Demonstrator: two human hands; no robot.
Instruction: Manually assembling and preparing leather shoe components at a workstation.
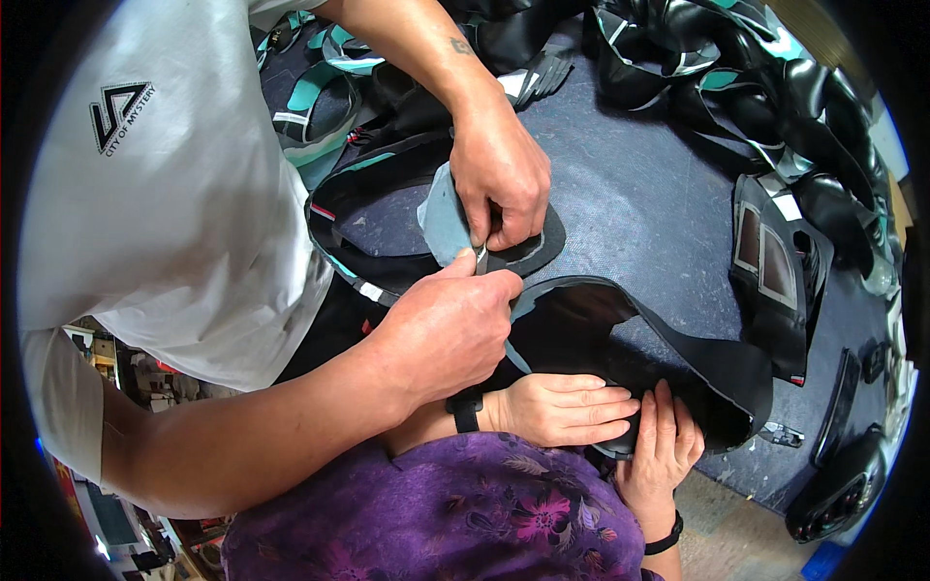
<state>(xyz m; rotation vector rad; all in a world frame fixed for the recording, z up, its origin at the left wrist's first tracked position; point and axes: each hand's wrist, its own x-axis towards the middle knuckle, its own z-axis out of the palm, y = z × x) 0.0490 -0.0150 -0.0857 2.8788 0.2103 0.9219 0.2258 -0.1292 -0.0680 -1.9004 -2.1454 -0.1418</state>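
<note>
A black soft band [722,363], bent into an open loop, lies across the table edge before me. My left hand [567,412] comes in from the left and rests flat on its near part, fingers stretched to the right. Over the loop's near rim, my right hand [664,436] has its fingers inside and its thumb hidden; it grips the band there. My fingertips nearly meet. Just beyond, a co-worker's hands [499,174] pinch a grey-blue lining piece [444,228] of a black, teal-edged piece [339,242]. A small pale, shiny thing between those fingers is unclear.
On the dark table [620,203], glossy black pieces [717,97] with teal backing line the far side. To the right lie black panels [770,261] with framed windows, a small metal tool [781,435] and a glossy black object [843,489]. The co-worker's forearm [252,436] crosses at left.
</note>
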